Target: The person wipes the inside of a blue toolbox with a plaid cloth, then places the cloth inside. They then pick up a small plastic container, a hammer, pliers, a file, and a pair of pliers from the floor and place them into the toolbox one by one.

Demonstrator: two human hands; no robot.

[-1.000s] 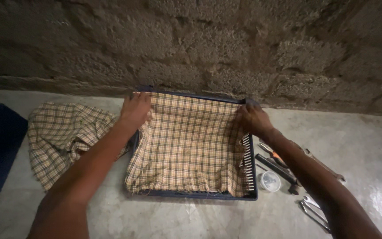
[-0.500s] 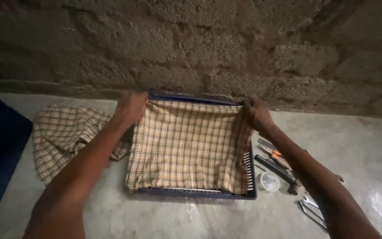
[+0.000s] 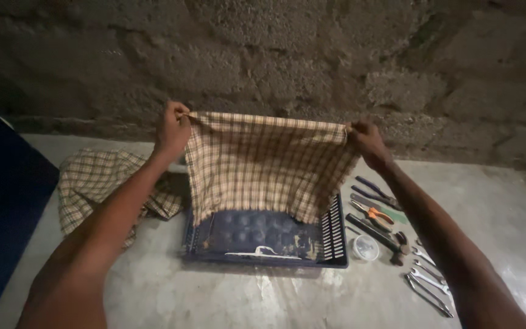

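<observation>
Hanging above the dark blue tray, the checked cloth is pinched at its far corners by the left hand and right hand, each grip closed on fabric. The frayed lower edge could be snagged on the tray's slotted right wall.

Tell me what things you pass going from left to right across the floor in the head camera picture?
Crumpled checked cloth → left hand → held-up checked cloth over the dark blue tray → right hand → small clear tub → spanners.
</observation>
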